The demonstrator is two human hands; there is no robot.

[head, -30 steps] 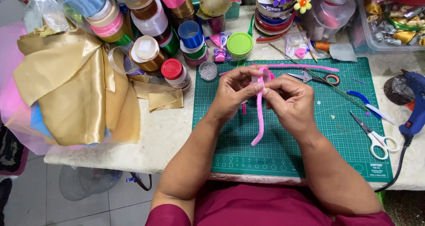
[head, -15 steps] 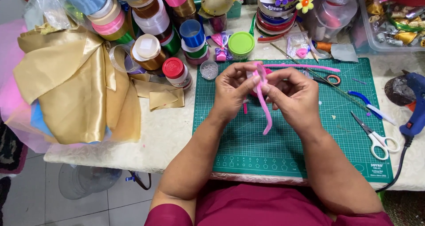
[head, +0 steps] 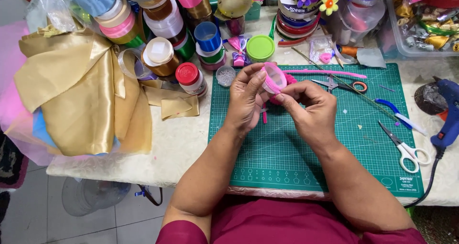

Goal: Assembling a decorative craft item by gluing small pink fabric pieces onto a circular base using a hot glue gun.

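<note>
While a green gridded cutting mat (head: 306,143) lies beneath, a fuzzy pink chenille stem (head: 273,79) is curled into a loop. It is pinched tightly between the left hand (head: 246,97) and the right hand (head: 311,108). Orange-handled scissors (head: 342,85) are seen just beyond.

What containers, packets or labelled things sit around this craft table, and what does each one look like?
Small jar: left of the green cutting mat, round, red lid, white label.
Round tub: above the mat's top edge, lime-green lid.
Ribbon spool: back centre, dark label on its rim, stacked coloured rolls.
Clear packet: behind the mat, small, holding pink bits.
Clear plastic box: back right, full of shiny scraps.
No screens or signs.
</note>
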